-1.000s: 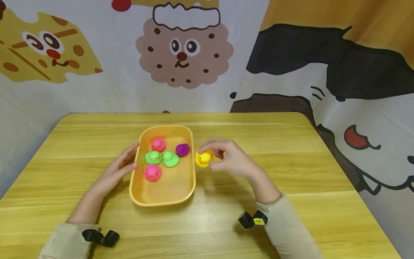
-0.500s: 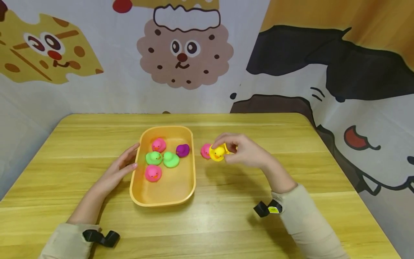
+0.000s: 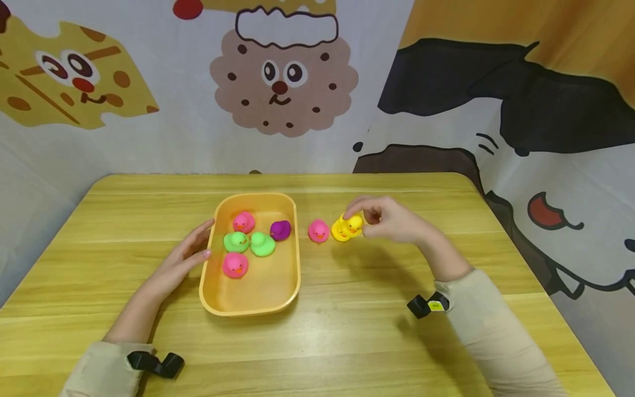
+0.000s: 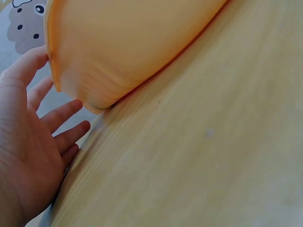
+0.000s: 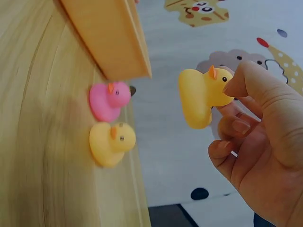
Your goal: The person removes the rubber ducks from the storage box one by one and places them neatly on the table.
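My right hand (image 3: 389,218) pinches a yellow rubber duck (image 5: 201,97) by its head, raised above the table in the right wrist view. Below it on the wood stand another yellow duck (image 5: 111,144) and a pink duck (image 5: 108,100), side by side, just right of the orange plastic tub (image 3: 248,312). Fingers of my left hand (image 3: 183,256) touch the tub's left rim; they are fairly straight and spread in the left wrist view. Inside the tub are two pink ducks, two green ducks (image 3: 262,244) and a purple duck (image 3: 280,230).
The tub stands left of centre on a wooden table (image 3: 317,353). Behind the table hangs a cloth (image 3: 173,138) printed with cartoon figures. A black wrist device (image 3: 156,365) sits on each sleeve.
My right hand has carried the yellow duck rightward from beside the tub's rim, uncovering the pink duck and part of the other yellow duck. The left hand and tub stay put.
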`<state>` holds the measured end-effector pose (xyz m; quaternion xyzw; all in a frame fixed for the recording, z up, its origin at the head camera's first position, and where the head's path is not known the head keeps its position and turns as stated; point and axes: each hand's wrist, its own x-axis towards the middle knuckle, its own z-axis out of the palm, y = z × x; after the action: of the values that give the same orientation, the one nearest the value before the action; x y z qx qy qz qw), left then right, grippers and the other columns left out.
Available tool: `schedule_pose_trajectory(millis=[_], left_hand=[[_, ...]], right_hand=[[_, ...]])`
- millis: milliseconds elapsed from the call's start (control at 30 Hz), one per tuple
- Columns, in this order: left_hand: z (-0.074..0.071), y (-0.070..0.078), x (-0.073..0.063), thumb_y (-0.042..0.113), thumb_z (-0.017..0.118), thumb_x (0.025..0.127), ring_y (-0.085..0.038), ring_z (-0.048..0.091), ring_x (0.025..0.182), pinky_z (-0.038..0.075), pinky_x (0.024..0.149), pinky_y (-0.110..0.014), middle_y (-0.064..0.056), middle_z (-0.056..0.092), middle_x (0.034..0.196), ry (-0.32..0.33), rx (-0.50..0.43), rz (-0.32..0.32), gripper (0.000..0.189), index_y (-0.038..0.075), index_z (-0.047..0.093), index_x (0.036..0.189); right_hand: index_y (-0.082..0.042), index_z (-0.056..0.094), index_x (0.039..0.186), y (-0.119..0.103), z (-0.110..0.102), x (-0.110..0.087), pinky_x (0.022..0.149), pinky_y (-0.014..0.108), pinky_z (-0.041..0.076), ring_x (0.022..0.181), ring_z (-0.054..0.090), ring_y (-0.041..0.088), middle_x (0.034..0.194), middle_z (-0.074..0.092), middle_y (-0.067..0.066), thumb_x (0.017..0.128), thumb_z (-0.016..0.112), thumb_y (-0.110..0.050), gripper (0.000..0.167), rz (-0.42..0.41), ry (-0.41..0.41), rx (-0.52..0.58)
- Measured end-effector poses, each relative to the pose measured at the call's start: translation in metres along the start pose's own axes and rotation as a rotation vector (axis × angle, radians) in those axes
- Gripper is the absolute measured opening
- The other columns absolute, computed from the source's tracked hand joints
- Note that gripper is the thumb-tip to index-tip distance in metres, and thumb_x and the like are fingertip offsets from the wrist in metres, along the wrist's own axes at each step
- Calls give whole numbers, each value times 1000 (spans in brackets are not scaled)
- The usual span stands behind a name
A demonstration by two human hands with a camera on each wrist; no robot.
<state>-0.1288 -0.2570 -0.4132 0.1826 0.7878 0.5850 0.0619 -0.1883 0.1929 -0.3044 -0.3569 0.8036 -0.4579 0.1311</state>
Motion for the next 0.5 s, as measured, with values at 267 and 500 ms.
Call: schedule_pose_trajectory(millis=[267, 500], left_hand=[[-1, 1, -1, 10, 47, 101, -2, 34, 126, 30, 94, -11, -25, 31, 148, 4, 13, -9, 59, 16, 22, 154], [0, 0, 0, 10, 47, 101, -2, 34, 126, 30, 95, -11, -25, 31, 148, 4, 10, -10, 59, 15, 22, 154]], right_hand=[[-2, 69, 105, 9, -13, -2, 55, 24, 30, 58, 34, 21, 117, 60, 12, 76, 58, 16, 36, 55, -12, -2], [-1, 70, 104, 19, -19, -2, 56, 24, 31, 58, 35, 18, 116, 62, 13, 77, 58, 16, 34, 105, -8, -29]])
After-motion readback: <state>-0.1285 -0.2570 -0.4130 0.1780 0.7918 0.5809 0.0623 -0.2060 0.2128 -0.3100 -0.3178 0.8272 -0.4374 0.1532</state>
